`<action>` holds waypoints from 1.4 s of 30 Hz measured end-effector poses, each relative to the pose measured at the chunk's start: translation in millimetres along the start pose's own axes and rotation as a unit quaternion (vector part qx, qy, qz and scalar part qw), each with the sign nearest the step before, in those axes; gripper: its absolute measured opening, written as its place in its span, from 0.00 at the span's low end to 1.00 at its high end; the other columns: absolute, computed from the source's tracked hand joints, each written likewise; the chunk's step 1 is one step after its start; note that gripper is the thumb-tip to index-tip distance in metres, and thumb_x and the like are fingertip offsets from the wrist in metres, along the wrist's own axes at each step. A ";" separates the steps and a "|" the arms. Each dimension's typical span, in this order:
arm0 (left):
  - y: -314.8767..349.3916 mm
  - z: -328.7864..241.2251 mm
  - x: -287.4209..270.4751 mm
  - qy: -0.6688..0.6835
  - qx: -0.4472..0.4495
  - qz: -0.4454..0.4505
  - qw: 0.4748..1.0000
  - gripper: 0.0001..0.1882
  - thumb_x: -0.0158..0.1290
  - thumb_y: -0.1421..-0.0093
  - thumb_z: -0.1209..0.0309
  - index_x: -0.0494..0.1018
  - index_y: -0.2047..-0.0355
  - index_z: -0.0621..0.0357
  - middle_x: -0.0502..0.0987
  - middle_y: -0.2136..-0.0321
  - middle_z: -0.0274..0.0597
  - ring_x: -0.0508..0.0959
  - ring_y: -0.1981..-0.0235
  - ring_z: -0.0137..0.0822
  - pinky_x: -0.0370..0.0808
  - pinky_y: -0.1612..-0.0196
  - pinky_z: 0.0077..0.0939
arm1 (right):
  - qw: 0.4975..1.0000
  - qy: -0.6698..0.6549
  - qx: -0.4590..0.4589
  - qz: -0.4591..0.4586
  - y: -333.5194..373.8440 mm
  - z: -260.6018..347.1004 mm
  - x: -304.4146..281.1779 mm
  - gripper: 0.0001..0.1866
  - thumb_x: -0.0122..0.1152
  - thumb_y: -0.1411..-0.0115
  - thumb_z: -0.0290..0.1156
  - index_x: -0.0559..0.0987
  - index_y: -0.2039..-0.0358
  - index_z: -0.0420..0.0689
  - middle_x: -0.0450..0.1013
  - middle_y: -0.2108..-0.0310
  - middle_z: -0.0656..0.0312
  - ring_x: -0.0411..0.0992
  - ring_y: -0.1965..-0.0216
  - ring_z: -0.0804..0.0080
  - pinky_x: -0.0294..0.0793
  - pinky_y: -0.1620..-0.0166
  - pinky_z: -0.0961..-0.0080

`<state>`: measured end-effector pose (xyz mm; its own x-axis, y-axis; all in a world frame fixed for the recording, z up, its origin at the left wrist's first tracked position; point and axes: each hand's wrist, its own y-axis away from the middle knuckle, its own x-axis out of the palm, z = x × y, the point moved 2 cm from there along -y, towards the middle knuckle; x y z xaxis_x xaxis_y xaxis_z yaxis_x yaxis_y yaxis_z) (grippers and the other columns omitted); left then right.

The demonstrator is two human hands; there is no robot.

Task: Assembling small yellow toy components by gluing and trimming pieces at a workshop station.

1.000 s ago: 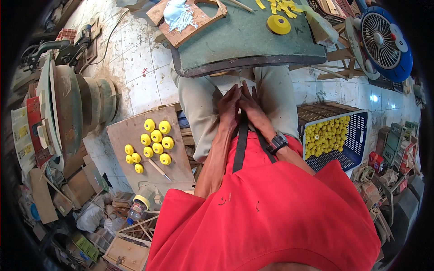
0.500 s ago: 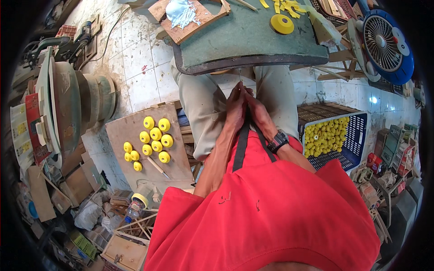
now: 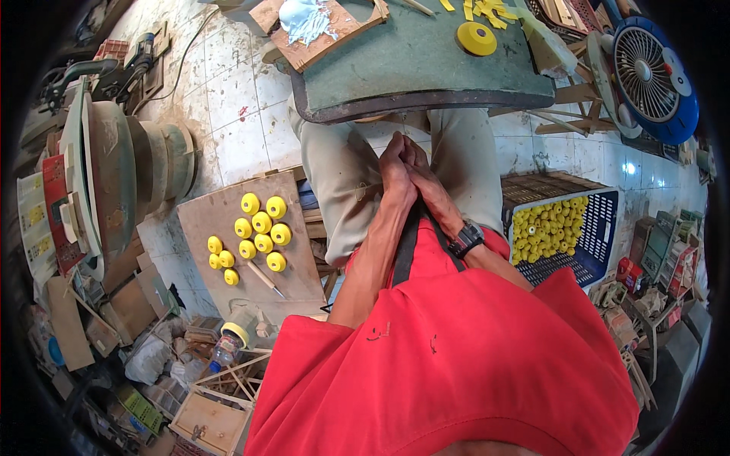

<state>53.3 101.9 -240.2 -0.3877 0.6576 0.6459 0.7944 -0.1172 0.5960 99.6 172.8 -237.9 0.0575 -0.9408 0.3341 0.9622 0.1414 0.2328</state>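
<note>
Pressing together between the thighs of the beige trousers, the bare left hand and bare right hand meet just short of the green-topped table with a dark rounded edge. Fingers look folded against one another, left ones partly curled, clasping only the other hand as far as can be seen; whether anything small sits between the palms, cannot tell. Black wristwatch on the right wrist. Step in hand reads as a pause: neither hand touches a workpiece. Nearest work lies ahead on the tabletop: a large yellow disc with a dark centre, loose yellow strips beside it, and a brown wooden block bearing light-blue paste. Off to the left, small round yellow pieces sit in a loose cluster on a flat brown board, a wooden-handled pointed tool near them. To the right, many more yellow pieces fill part of a dark-blue slotted plastic crate. Any handling, I judge, calls first for parting the palms: forward for the disc, left for the board, right for the crate.
</note>
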 end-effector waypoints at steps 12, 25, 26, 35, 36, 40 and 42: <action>-0.8 16.0 -14.2 -0.228 0.089 0.039 0.969 0.19 0.44 0.33 0.62 0.63 0.48 0.62 0.69 0.79 0.34 0.68 0.77 0.27 0.67 0.72 0.18 | 0.946 -0.307 0.085 -0.063 -0.6 -2.2 0.1 0.28 0.44 0.36 0.33 0.57 0.37 0.41 0.57 0.38 0.59 0.53 0.36 0.68 0.47 0.34 0.72; 6.0 2.7 -3.9 0.075 -0.039 0.093 0.992 0.21 0.41 0.33 0.53 0.70 0.66 0.61 0.74 0.72 0.42 0.76 0.69 0.35 0.73 0.62 0.26 | 0.913 -0.408 0.016 -0.008 0.9 4.3 -4.4 0.31 0.44 0.34 0.40 0.54 0.36 0.37 0.57 0.37 0.52 0.53 0.35 0.64 0.46 0.34 0.70; 10.6 3.6 -2.8 0.075 -0.040 0.093 0.992 0.21 0.41 0.33 0.53 0.70 0.66 0.61 0.74 0.72 0.42 0.76 0.69 0.35 0.73 0.62 0.26 | 0.918 -0.397 0.013 0.003 0.8 3.2 -5.9 0.31 0.44 0.34 0.40 0.54 0.36 0.37 0.57 0.37 0.52 0.53 0.35 0.64 0.46 0.34 0.70; 14.4 0.7 12.9 -0.196 0.178 0.044 0.963 0.18 0.45 0.34 0.57 0.64 0.74 0.57 0.64 0.81 0.32 0.64 0.80 0.26 0.64 0.74 0.21 | 0.981 -0.191 0.002 -0.040 1.3 9.4 3.4 0.33 0.44 0.33 0.42 0.51 0.35 0.38 0.49 0.34 0.57 0.46 0.33 0.68 0.40 0.33 0.73; 13.4 -0.2 13.7 -0.196 0.179 0.044 0.963 0.18 0.45 0.34 0.57 0.64 0.74 0.57 0.64 0.81 0.32 0.64 0.80 0.26 0.64 0.74 0.21 | 0.981 -0.192 -0.010 -0.024 1.2 13.2 5.0 0.33 0.44 0.33 0.42 0.51 0.35 0.38 0.49 0.34 0.57 0.46 0.33 0.68 0.40 0.33 0.73; 3.6 -6.4 9.0 -0.157 0.052 0.040 0.985 0.17 0.46 0.35 0.63 0.63 0.81 0.54 0.60 0.84 0.30 0.59 0.81 0.24 0.58 0.77 0.22 | 0.996 -0.001 -0.092 0.015 0.3 27.0 5.3 0.32 0.40 0.32 0.44 0.51 0.34 0.39 0.41 0.31 0.59 0.38 0.31 0.68 0.37 0.33 0.72; -0.2 -9.0 5.7 -0.114 0.011 0.060 0.992 0.17 0.46 0.36 0.64 0.63 0.82 0.53 0.58 0.84 0.29 0.59 0.81 0.23 0.56 0.76 0.23 | 0.987 0.083 -0.126 0.048 -0.2 27.8 8.4 0.33 0.40 0.32 0.45 0.51 0.34 0.39 0.40 0.31 0.59 0.36 0.30 0.68 0.37 0.33 0.71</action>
<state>46.7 99.0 -232.3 -0.1754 0.7910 0.5861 0.8398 -0.1905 0.5084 92.5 173.5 -209.8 0.1733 -0.9673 0.1852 0.9849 0.1698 -0.0349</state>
